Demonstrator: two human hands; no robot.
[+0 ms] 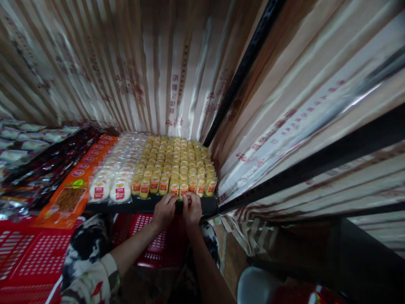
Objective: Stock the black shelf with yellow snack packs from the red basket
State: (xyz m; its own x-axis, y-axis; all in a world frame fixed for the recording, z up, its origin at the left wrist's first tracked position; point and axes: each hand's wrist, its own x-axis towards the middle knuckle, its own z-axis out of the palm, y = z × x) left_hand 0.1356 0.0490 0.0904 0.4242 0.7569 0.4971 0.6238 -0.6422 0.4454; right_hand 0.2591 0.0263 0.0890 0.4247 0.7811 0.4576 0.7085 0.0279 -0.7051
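My left hand (164,210) is at the shelf's front edge with its fingers bent together. My right hand (192,209) sits close beside it, its fingertips pinched. Between the two sets of fingertips stands a small wrapped yellow cake (183,188) with a red and white label, and both hands seem to grip its lower end. It belongs to the front of tightly packed rows of wrapped yellow cakes (171,158). On their left lie rows of round white wrapped cakes (120,192). The fingertips partly cover the held packet's bottom.
An orange snack packet (74,188) and dark shiny packets (53,162) lie farther left on the black shelf (139,205). Red plastic baskets (41,249) stand below. Printed curtain (177,63) hangs behind and to the right, by a black upright post (240,76).
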